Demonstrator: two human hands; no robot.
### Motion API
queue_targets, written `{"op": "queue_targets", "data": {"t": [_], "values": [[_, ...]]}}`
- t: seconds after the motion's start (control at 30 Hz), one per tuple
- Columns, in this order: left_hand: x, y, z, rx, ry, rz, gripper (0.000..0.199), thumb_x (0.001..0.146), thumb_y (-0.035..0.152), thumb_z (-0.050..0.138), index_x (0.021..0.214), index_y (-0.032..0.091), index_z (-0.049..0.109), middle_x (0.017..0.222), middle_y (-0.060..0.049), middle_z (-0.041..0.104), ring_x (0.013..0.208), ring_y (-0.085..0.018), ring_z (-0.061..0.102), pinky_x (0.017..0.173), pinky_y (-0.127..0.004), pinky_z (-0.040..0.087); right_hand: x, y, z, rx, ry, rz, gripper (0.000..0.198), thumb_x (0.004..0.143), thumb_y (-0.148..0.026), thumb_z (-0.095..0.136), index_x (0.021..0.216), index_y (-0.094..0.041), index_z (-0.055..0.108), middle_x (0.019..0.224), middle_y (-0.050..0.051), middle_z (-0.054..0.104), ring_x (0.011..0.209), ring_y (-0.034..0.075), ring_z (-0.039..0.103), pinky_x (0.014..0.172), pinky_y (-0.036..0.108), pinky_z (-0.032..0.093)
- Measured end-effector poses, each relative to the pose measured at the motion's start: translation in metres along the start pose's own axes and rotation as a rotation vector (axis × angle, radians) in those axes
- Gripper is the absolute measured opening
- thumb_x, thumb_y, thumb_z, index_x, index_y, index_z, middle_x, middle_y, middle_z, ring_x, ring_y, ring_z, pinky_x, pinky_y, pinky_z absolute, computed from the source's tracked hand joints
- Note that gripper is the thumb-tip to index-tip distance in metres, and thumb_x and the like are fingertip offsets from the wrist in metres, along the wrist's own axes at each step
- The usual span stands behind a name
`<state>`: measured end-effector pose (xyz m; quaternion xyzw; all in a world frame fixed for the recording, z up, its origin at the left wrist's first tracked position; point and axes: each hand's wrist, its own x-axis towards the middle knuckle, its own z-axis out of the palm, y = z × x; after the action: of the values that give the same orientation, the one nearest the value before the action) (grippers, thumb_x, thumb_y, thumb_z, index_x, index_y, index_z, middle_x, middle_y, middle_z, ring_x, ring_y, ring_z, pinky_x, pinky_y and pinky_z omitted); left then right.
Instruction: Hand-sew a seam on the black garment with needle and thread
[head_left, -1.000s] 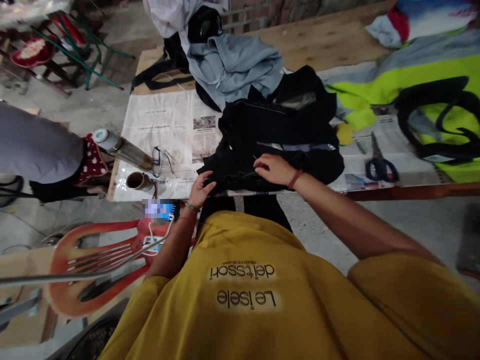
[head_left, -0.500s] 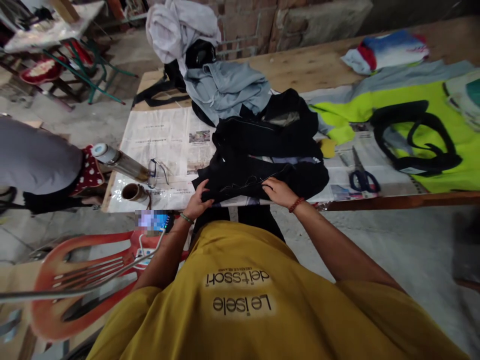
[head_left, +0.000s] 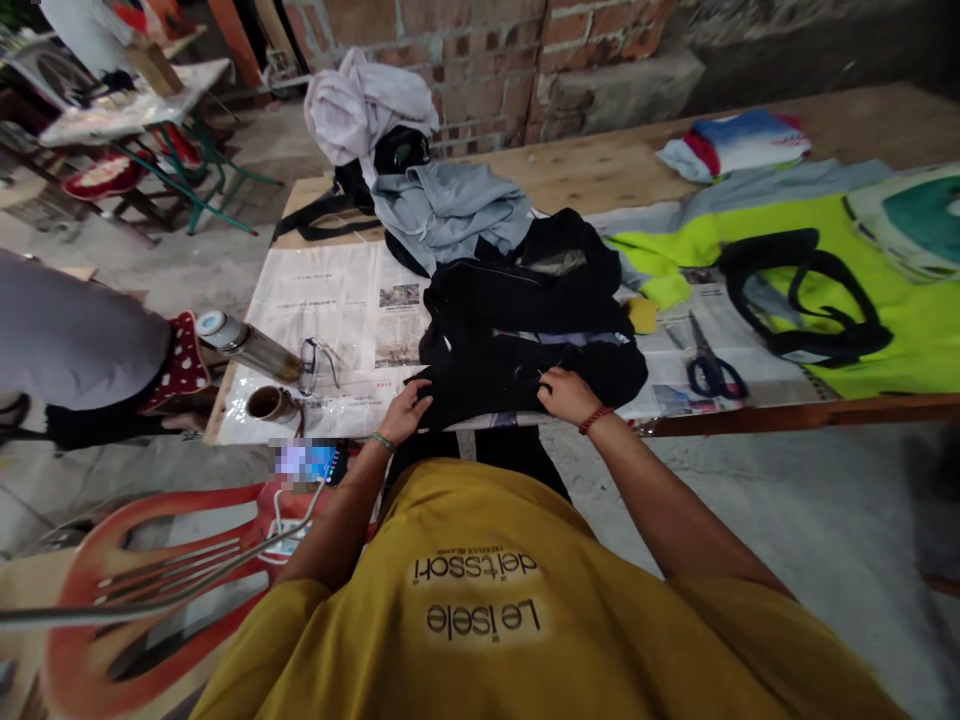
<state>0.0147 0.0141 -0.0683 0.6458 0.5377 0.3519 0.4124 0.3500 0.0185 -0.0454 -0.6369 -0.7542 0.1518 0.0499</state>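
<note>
A black garment (head_left: 480, 385) lies bunched along the table's front edge, in front of me. Its left corner is pinched between the thumb and fingers of my left hand (head_left: 407, 410). My right hand (head_left: 568, 396) is closed on the near right part of the same cloth, where the fabric rises in a small fold. At its fingertips shows a tiny pale sliver, too small to name. Scissors (head_left: 714, 376) rest on newspaper to the right of that hand, and a yellow piece (head_left: 641, 315) lies behind them.
To the left stand a glass flask (head_left: 255, 345), a brown cup (head_left: 270, 404) and eyeglasses (head_left: 319, 365). Grey cloth (head_left: 450, 205) is heaped behind the black garment. At right lie neon-yellow clothing (head_left: 832, 220), a black strap loop (head_left: 806, 345) and an iron (head_left: 919, 225). Another person (head_left: 75, 330) is at far left.
The view has tilted up slightly. My right hand's fingers have closed tighter and bunched the cloth; the loose pale threads on it no longer show clearly. My left hand keeps its corner.
</note>
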Motion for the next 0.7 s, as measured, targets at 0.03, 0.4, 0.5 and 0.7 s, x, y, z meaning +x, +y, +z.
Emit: {"op": "queue_targets", "data": {"t": [0.03, 0.4, 0.5, 0.7], "values": [[0.0, -0.004, 0.001, -0.006, -0.012, -0.015, 0.034, 0.079, 0.037, 0.063, 0.107, 0.018, 0.062, 0.07, 0.002, 0.054, 0.067, -0.013, 0.052, 0.07, -0.026, 0.047, -0.002, -0.001, 0.002, -0.011, -0.009, -0.006, 0.025, 0.08, -0.018, 0.049, 0.092, -0.011, 0.069, 0.103, 0.015, 0.065, 0.094, 0.023, 0.061, 0.087, 0.032, 0.043], [-0.008, -0.006, 0.008, -0.247, -0.037, -0.136, 0.063, 0.064, 0.028, 0.078, 0.121, 0.019, 0.053, 0.09, -0.002, 0.061, 0.081, -0.016, 0.058, 0.075, -0.028, 0.049, -0.009, -0.046, -0.021, 0.216, 0.361, -0.32, 0.02, 0.087, -0.033, 0.054, 0.09, -0.017, 0.066, 0.092, 0.008, 0.066, 0.091, 0.019, 0.059, 0.086, 0.034, 0.039], [-0.009, -0.004, 0.01, -0.38, -0.07, -0.136, 0.074, 0.066, 0.028, 0.076, 0.13, 0.019, 0.043, 0.095, -0.003, 0.061, 0.084, -0.017, 0.059, 0.076, -0.029, 0.05, 0.01, -0.077, -0.006, 0.179, 0.199, -0.379, 0.033, 0.082, -0.03, 0.061, 0.112, -0.018, 0.063, 0.115, 0.01, 0.063, 0.108, 0.023, 0.055, 0.092, 0.037, 0.037], [-0.014, 0.0, 0.01, -0.428, -0.092, -0.12, 0.074, 0.07, 0.032, 0.072, 0.134, 0.018, 0.038, 0.091, -0.003, 0.063, 0.081, -0.017, 0.06, 0.074, -0.03, 0.05, 0.033, -0.12, 0.03, 0.205, -0.029, -0.373, 0.024, 0.084, -0.029, 0.063, 0.103, -0.017, 0.069, 0.104, 0.009, 0.067, 0.102, 0.022, 0.056, 0.09, 0.037, 0.035]]}}
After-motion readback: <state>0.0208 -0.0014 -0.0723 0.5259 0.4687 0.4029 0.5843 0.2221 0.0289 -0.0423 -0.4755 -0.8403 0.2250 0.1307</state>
